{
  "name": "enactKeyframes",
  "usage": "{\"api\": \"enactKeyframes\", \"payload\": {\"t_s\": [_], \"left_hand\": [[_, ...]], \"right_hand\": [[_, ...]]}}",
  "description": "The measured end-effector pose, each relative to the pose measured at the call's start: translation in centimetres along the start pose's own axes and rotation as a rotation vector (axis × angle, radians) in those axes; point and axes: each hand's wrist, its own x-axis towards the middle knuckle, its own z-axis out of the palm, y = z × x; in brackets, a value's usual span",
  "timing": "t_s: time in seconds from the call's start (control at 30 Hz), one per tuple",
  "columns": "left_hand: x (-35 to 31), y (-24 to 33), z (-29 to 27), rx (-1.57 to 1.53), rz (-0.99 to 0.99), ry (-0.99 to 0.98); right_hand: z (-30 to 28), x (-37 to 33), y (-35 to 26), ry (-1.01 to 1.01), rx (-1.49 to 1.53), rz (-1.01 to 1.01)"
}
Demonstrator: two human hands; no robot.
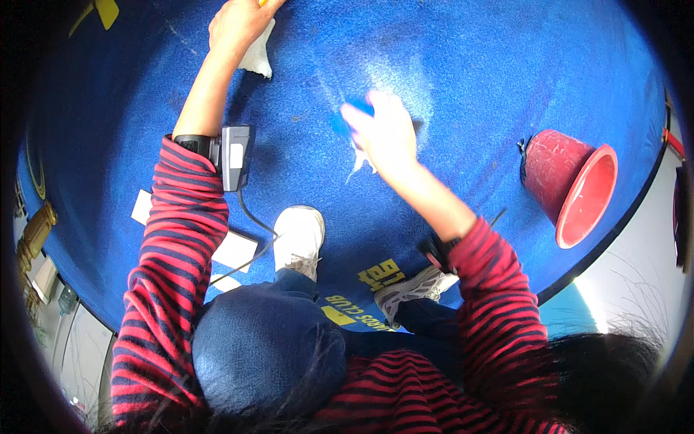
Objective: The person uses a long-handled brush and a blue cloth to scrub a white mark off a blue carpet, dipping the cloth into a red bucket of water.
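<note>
My left hand is stretched out to the top edge, where its fingers are partly cut off. It is closed around something with a bit of yellow showing, too little to name. A white cloth-like piece shows beside that hand, just above the blue carpeted surface. Nearer the middle, my right hand is blurred by motion, its fingers drawn together around a smeared blue thing. Below the right hand is a ragged white scrap; whether the hand touches it cannot be made out.
A red bucket lies tipped on its side at the right. Small grey devices, one a box with a cable, are strapped at my wrists. White square pieces lie by my left arm. My shoes rest on the blue surface.
</note>
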Motion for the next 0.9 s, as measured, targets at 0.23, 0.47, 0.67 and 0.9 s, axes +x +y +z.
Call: {"api": "enactKeyframes", "payload": {"t_s": [0.23, 0.47, 0.67, 0.9], "left_hand": [[0.0, 0.5, 0.2, 0.03, -0.004, -0.028], [0.1, 0.3, 0.1, -0.005, 0.023, -0.005], [-0.1, 0.4, -0.1, -0.023, -0.023, -0.042], [-0.2, 1.1, -0.1, -0.027, 0.026, -0.064]], "right_hand": [[-3.8, 4.7, 2.2, 0.209, -0.535, -0.256], [-4.9, 5.7, 2.4, 0.321, -0.524, -0.154], [-4.2, -3.7, 2.7, 0.044, -0.453, -0.191], [-5.2, 10.0, 3.0, 0.47, -0.513, -0.204]]}}
